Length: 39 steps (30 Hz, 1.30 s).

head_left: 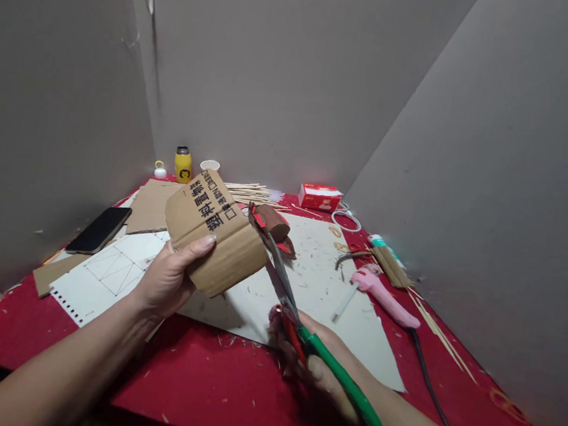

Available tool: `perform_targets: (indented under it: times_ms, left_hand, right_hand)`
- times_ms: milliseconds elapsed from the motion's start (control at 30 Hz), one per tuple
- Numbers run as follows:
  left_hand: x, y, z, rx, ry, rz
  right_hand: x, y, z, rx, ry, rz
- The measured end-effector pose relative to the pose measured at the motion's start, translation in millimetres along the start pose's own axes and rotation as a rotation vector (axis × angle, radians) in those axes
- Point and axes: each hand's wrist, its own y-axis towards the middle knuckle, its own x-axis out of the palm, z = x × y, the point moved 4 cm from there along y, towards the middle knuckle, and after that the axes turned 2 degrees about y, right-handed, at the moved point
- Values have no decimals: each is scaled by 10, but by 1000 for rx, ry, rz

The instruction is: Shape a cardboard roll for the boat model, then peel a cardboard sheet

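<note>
My left hand (170, 272) grips a piece of brown cardboard (224, 254) with black printed characters, thumb on top and fingers beneath, raised above the table. In my right hand (330, 361) are large scissors (343, 379) with green and red handles. Their blades (281, 273) point up and away, at the cardboard's right edge; whether they bite into it I cannot tell. Behind the blades lies a brown rolled object (273, 220) with red patches, partly hidden.
Beneath is a white sheet (309, 262) strewn with scraps on a red table (227, 388). A pink glue gun (386, 300) with a cord lies right. On the left are a phone (99, 230), a drawing (113, 267) and flat cardboard (151, 203). Wooden sticks (250, 193), a yellow bottle (183, 165) and a red tissue box (319, 198) stand behind.
</note>
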Motion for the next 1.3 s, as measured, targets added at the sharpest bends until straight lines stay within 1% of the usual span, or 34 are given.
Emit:
perform_targets:
  times_ms: [133, 233, 400, 500, 700, 833, 1033, 1300]
  left_hand:
    - [11, -7, -16, 2, 7, -11]
    - [3, -5, -33, -2, 2, -26]
    - [9, -14, -29, 9, 39, -81]
    - [20, -21, -17, 14, 41, -83]
    - [3, -9, -24, 36, 77, -47]
    - [-12, 0, -51, 38, 69, -47]
    - [-6, -4, -71, 31, 54, -60]
    - [17, -17, -65, 29, 66, -51]
  right_hand:
    - [-1, 12, -105, 25, -60, -60]
    - [-7, 24, -142, 18, -78, -60]
    - [-1, 10, -107, 16, -114, -68]
    - [-2, -11, -89, -3, -153, -78]
    - [-14, -18, -103, -24, -220, -54]
    - [-11, -18, -94, 10, -187, -29]
    - [19, -40, -84, 16, -130, -2]
    - [27, -62, -12, -6, -124, 44]
